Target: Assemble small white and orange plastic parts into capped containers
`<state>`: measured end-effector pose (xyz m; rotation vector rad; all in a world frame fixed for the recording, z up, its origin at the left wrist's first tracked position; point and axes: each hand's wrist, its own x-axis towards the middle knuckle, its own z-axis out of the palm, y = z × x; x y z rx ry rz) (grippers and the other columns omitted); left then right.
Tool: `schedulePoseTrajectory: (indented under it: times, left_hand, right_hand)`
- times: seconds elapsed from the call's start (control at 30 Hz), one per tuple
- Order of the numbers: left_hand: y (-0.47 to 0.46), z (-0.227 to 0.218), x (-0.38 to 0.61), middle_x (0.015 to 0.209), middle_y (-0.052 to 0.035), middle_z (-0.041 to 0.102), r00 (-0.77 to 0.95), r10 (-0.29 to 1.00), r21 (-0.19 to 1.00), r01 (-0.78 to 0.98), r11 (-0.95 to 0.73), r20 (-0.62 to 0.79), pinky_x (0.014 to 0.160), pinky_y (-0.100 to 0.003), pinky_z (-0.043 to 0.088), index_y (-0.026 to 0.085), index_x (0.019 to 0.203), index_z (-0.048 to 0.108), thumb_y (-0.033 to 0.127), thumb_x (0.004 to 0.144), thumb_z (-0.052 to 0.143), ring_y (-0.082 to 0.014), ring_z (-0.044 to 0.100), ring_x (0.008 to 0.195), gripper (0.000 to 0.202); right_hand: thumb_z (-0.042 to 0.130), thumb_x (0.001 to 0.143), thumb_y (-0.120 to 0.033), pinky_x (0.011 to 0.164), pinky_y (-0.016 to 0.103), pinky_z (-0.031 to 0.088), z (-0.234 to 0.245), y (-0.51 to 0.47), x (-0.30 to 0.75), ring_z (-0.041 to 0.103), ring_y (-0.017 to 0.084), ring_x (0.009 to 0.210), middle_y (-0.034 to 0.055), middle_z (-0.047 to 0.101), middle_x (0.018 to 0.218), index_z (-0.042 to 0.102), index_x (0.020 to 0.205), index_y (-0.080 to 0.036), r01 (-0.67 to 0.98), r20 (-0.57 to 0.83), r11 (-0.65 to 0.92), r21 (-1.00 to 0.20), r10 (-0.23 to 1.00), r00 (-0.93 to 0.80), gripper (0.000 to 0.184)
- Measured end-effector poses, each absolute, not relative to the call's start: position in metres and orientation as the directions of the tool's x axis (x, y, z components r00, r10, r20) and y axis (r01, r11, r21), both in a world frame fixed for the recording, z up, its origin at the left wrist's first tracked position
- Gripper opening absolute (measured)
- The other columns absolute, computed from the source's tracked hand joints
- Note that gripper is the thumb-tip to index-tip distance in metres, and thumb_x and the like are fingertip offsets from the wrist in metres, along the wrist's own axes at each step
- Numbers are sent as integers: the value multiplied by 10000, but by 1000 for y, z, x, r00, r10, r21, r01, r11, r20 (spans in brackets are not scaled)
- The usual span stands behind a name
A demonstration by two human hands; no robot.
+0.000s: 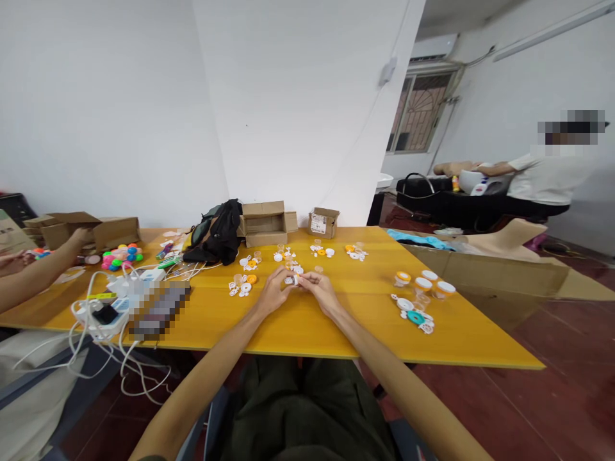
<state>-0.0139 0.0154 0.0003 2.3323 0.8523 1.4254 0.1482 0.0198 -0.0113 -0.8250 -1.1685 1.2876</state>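
Between the fingertips of both hands is a small white plastic part (296,280), largely covered by the fingers. My left hand (275,291) pinches it from the left, and my right hand (319,288) closes on it from the right. Just beyond the fingers lie loose white pieces and a clear plastic cup (289,262). To the left are an orange ring (252,279) and white toothed discs. Off to the right stand several clear jars with white and orange lids (423,283). Nearer the front edge, a teal disc (416,317) lies among white pieces.
Small cardboard boxes (323,224) and a black backpack (216,232) line the table's back. A power strip with tangled white cables (108,314) and a blurred dark object (161,310) lie left. Another person's arm (52,266) reaches in at far left; a seated person (548,176) is at right.
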Motion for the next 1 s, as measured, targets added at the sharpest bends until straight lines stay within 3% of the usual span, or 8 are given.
schedulePoseTrajectory:
  times: [0.3,0.5,0.7,1.0]
  left_hand:
    - [15,0,-14,994,-72,657,376,596,491,343,-801,709,895,-376,502,225,1021,647,162,873,580,-217,622,981,174]
    - [19,-2,-11,1087,-75,631,277,680,563,397,-725,679,878,-364,505,214,1158,580,239,736,756,-210,615,948,459]
    - [20,-1,-11,807,-22,635,239,733,594,453,-664,637,750,-307,497,200,855,648,288,810,685,-179,596,782,105]
    - [16,0,-14,914,-43,624,322,644,525,384,-759,694,824,-341,502,217,908,642,164,825,635,-197,605,890,100]
  right_hand:
    - [849,486,-546,660,297,486,-11,21,149,587,151,613,11,693,652,710,624,-205,-264,194,156,-952,973,-126,393]
    - [812,575,-500,691,314,484,-14,24,150,610,181,684,20,701,691,710,662,-213,-242,278,246,-939,955,-105,316]
    - [805,595,-425,748,326,496,-16,26,149,630,185,715,17,712,707,712,659,-220,-244,300,267,-932,948,-109,234]
    - [837,537,-460,719,325,503,-15,24,148,618,176,664,19,714,694,717,644,-220,-271,266,224,-936,955,-131,289]
